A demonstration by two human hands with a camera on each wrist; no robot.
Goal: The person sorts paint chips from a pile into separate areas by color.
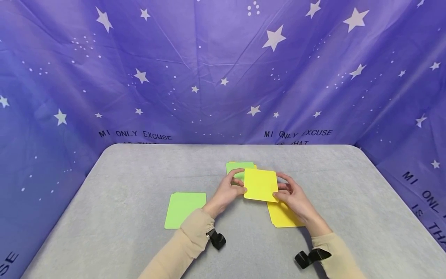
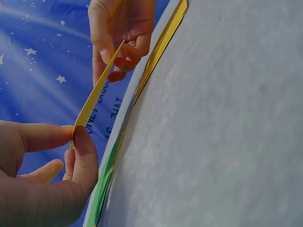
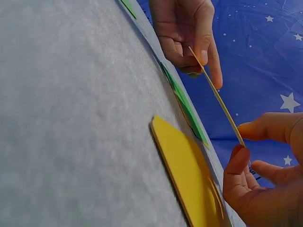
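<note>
A thin yellow square card [image 1: 261, 185] is held above the table between both hands. My left hand [image 1: 227, 190] pinches its left edge between thumb and fingers, and my right hand [image 1: 292, 197] pinches the right edge the same way. Seen almost edge-on in the left wrist view, the yellow card [image 2: 96, 94] bends slightly. Below my right hand lies a yellow stack of cards [image 1: 283, 215], partly hidden by that hand and the held card. A green card [image 1: 184, 209] lies on the table left of my left wrist.
Behind the held card, a green card [image 1: 239, 166] lies with a yellow edge showing under it. The grey table [image 1: 132, 186] ends at a purple star-printed cloth [image 1: 209, 58] at the back and sides. Black straps [image 1: 216, 239] are on both wrists.
</note>
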